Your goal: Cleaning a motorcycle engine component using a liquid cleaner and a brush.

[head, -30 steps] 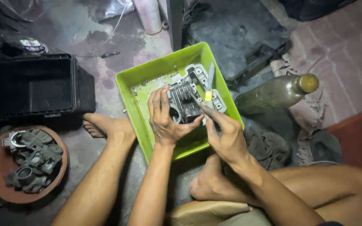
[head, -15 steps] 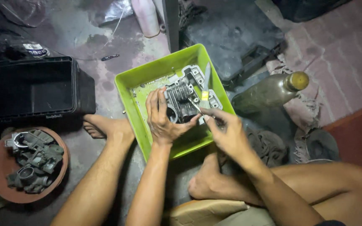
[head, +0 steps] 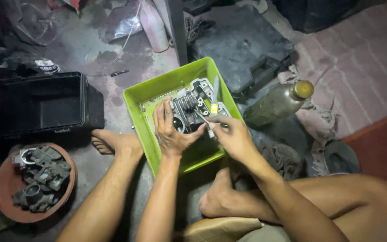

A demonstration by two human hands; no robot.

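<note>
Gripping a grey metal engine part [head: 188,112] from its near side, the left hand [head: 170,130] has its fingers spread and curled over the casting, palm down, holding it steady inside the green plastic tray [head: 142,117]. The part sits near the middle of the tray, ribbed on top, with a round opening just beside the left thumb. The right hand [head: 231,134] is closed round a thin tool [head: 212,107] — a slim shaft with a yellow band near the grip — whose tip rests on the part's right edge; what kind of tool it is cannot be told. The two hands are nearly touching over the part.

The tray sits on a dirty concrete floor, tilted a little in view, between the person's bare feet [head: 117,142]. To the left stands an open black box [head: 41,105], and nearer the person a round reddish dish [head: 5,190] holding more grey metal pieces [head: 41,177]. Right of the tray lies a dusty glass bottle [head: 276,104] on its side with a yellow cap; behind it rests a flat dark case [head: 242,49] — closed.
</note>
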